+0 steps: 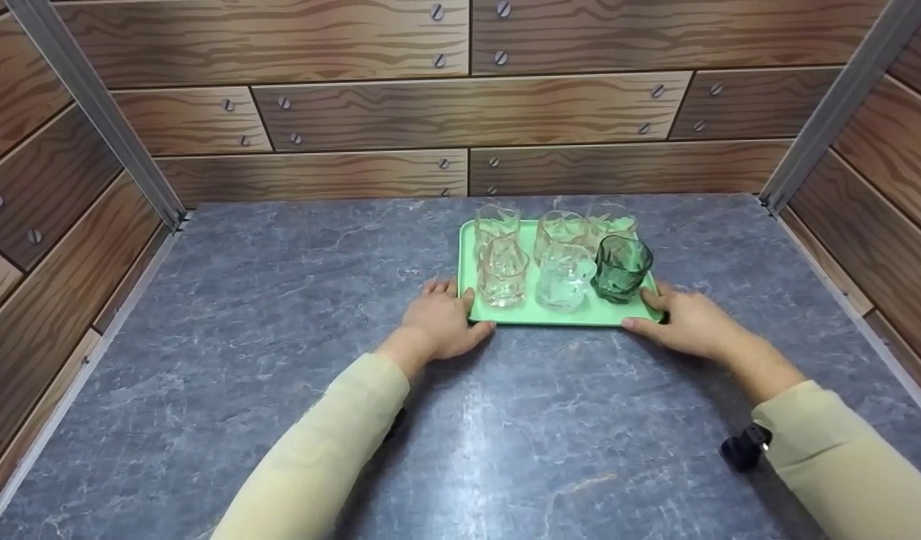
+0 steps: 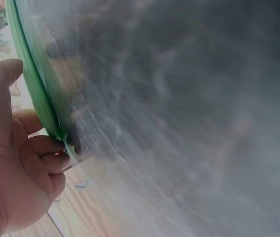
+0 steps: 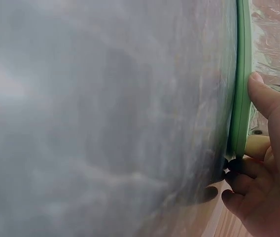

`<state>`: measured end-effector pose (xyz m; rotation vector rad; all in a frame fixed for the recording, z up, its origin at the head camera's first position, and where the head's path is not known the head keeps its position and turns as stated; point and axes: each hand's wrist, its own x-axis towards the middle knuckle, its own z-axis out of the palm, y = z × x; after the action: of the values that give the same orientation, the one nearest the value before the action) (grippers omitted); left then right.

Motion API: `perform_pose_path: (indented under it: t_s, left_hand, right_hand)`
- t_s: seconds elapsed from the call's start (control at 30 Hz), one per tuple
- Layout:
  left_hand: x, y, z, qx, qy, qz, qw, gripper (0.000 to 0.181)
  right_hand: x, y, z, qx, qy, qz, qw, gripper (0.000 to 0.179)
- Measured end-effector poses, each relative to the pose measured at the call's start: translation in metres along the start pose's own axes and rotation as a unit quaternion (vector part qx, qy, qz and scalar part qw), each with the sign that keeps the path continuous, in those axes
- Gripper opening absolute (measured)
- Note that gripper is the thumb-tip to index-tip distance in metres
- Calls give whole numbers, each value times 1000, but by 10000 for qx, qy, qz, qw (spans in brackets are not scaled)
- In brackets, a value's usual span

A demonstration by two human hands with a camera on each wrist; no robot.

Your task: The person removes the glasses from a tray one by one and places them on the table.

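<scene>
A light green rectangular tray point(image 1: 603, 313) lies at the far right-centre of the tabletop, carrying several faceted drinking glasses in two rows. In its front row stand a clear pinkish glass point(image 1: 503, 277), a clear glass point(image 1: 564, 281) and a dark green glass point(image 1: 622, 270). My left hand point(image 1: 442, 322) grips the near left corner, thumb along the front edge and a finger over the rim. At the near right corner, my right hand point(image 1: 689, 324) holds the tray likewise. Both wrist views show fingers curled at the tray's green rim point(image 2: 39, 96), some tips beneath it point(image 3: 239, 118).
The grey marbled tabletop point(image 1: 280, 300) extends around the tray. Wood-patterned panels point(image 1: 355, 112) stand behind and at both sides, with metal posts point(image 1: 104, 112) at the back corners. A small black device point(image 1: 745, 448) hangs at the right sleeve.
</scene>
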<state>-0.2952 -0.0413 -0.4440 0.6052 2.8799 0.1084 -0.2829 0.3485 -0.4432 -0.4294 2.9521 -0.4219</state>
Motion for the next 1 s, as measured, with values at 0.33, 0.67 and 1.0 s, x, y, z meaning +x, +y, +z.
perform_pose_path:
  t_s: [0.33, 0.67, 1.0]
  left_hand:
    - [-17, -1, 2, 104, -21, 106, 9999, 77]
    - [-37, -1, 4, 145, -65, 80, 9998, 74]
    - [-57, -3, 5, 239, -59, 194, 9995, 72]
  right_hand:
    - [-13, -9, 4, -45, 54, -63, 10000, 91]
    - [-24, -19, 8, -155, 164, -210, 9995, 90]
    - [-39, -27, 12, -165, 265, -409, 9987, 85]
